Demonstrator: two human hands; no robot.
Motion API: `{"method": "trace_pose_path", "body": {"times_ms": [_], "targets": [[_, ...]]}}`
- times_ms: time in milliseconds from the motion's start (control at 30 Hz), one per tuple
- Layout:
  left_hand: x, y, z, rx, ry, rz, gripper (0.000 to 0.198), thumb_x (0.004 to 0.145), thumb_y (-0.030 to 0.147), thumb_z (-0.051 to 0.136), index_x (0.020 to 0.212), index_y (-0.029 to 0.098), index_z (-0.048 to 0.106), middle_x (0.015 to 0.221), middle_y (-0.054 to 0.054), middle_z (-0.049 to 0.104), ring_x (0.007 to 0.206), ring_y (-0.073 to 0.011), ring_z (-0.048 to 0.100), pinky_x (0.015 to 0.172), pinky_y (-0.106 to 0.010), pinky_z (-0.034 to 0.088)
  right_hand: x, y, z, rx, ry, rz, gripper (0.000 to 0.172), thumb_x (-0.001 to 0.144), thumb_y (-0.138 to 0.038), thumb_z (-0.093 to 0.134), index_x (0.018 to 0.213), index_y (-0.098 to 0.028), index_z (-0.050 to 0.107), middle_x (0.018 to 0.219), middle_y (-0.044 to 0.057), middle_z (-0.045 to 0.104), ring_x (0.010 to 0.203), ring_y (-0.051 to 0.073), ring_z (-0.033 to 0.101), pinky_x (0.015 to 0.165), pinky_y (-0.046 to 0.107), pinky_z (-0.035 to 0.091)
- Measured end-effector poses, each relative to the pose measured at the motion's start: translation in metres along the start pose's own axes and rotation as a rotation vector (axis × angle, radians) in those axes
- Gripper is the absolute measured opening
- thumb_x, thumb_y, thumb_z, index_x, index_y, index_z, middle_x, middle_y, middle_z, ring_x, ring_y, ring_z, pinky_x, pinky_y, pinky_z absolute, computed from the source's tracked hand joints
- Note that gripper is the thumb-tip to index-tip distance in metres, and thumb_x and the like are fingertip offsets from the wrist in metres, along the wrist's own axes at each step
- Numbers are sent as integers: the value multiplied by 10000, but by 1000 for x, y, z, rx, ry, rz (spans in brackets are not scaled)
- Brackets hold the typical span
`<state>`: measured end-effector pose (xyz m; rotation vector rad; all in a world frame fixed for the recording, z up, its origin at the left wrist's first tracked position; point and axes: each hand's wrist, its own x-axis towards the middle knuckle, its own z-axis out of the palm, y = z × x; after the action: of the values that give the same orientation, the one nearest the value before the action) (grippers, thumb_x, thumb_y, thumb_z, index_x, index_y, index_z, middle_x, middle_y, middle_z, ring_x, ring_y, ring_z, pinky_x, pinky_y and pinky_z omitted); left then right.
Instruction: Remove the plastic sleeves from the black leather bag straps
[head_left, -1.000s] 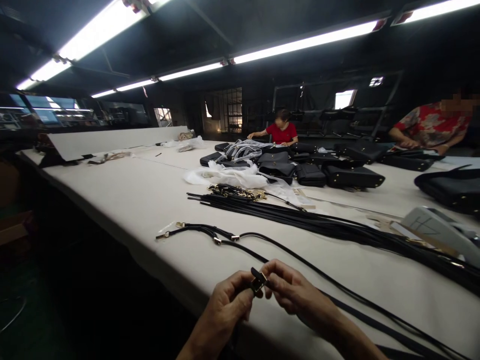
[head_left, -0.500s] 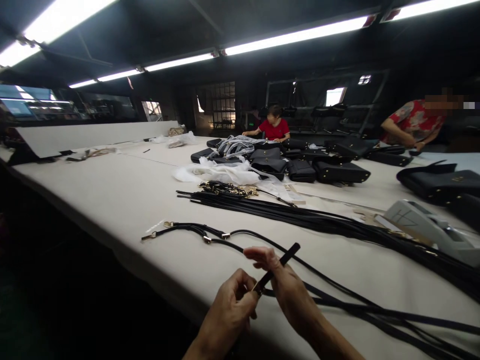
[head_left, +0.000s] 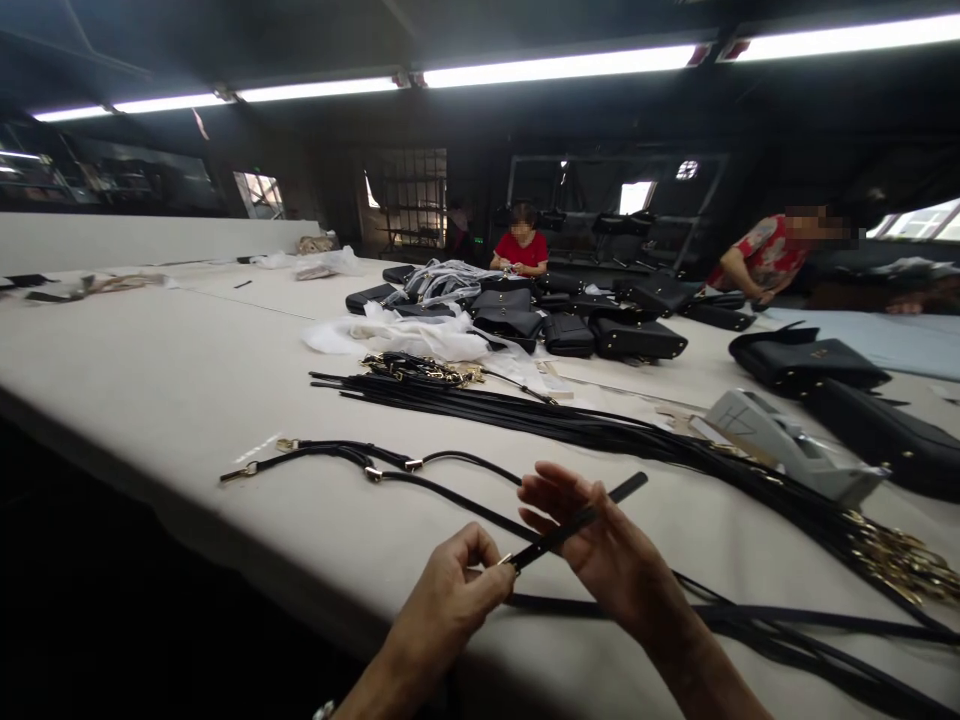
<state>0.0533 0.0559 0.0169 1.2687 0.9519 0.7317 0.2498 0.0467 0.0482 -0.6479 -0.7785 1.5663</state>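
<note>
My left hand [head_left: 450, 595] pinches a black strap [head_left: 551, 540] between thumb and fingers, at a small gold metal piece [head_left: 507, 562]. The strap slants up and right from there, its free end past my right hand [head_left: 626, 570]. My right thumb presses it toward the palm while the other fingers stretch out, slightly spread. Beyond my hands, thin black straps with gold sliders [head_left: 373, 474] and a clasp end [head_left: 238, 473] lie on the white table [head_left: 187, 390]. More strap runs right beneath my right forearm.
A long bundle of black straps [head_left: 480, 408] crosses the table, with gold clasps [head_left: 904, 560] at right. Behind it are a grey device [head_left: 795, 445], white wrapping [head_left: 420, 335] and several black bags [head_left: 641, 335]. Two people [head_left: 520, 245] work across the table. The near table edge runs along the left.
My right hand has slid up and right along the strap, its fingers spreading wider. More strap shows between my hands. The view has turned slightly right.
</note>
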Motion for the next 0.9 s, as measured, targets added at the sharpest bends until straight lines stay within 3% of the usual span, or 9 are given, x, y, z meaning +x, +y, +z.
{"method": "trace_pose_path", "body": {"times_ms": [100, 167, 300, 367, 500, 600, 900], "targets": [[-1, 4, 2, 80, 18, 26, 225, 832, 339, 600, 731, 211, 445, 517, 100, 354, 458, -78, 233, 446, -227, 149, -10, 5, -14, -220, 118, 38, 284, 791, -414, 801, 942, -176, 762, 911, 62, 730, 831, 192, 657, 838, 343, 512], [-2, 6, 4, 178, 75, 91, 216, 835, 337, 595, 727, 208, 459, 600, 61, 435, 496, -95, 308, 474, -231, 222, -15, 9, -20, -302, 175, 77, 294, 770, -416, 819, 895, -155, 764, 788, 45, 717, 695, 157, 636, 749, 312, 510], [-7, 10, 4, 481, 252, 230, 156, 816, 264, 600, 704, 199, 514, 775, 3, 513, 645, -146, 461, 615, -265, 364, -22, 17, -17, -401, 194, 126, 437, 726, -474, 836, 965, -117, 755, 767, 97, 749, 717, 212, 690, 760, 348, 535], [-9, 12, 2, 553, 242, 238, 161, 834, 265, 587, 704, 205, 514, 729, 17, 495, 655, -154, 471, 626, -268, 366, -25, 21, -12, -404, 220, 136, 464, 708, -483, 844, 972, -113, 750, 787, 116, 763, 725, 234, 715, 772, 366, 553], [-14, 15, -2, 444, 89, 117, 223, 918, 378, 524, 770, 215, 489, 621, 46, 511, 564, -139, 479, 546, -248, 365, -29, 27, -3, -406, 261, 115, 465, 710, -500, 835, 971, -124, 753, 800, 121, 772, 750, 255, 733, 792, 387, 574], [-16, 16, -2, 297, 46, 55, 216, 945, 396, 498, 843, 206, 491, 721, 2, 646, 564, -128, 515, 535, -236, 399, -30, 31, -1, -489, 234, 88, 453, 734, -511, 813, 975, -131, 762, 798, 121, 771, 741, 245, 720, 764, 364, 573], [-25, 18, 4, 235, 58, 166, 100, 946, 279, 530, 885, 201, 524, 821, -29, 717, 747, -165, 635, 652, -253, 436, -33, 29, 9, -592, 217, 49, 403, 752, -507, 794, 951, -156, 788, 754, 86, 745, 745, 208, 662, 734, 303, 527]]}}
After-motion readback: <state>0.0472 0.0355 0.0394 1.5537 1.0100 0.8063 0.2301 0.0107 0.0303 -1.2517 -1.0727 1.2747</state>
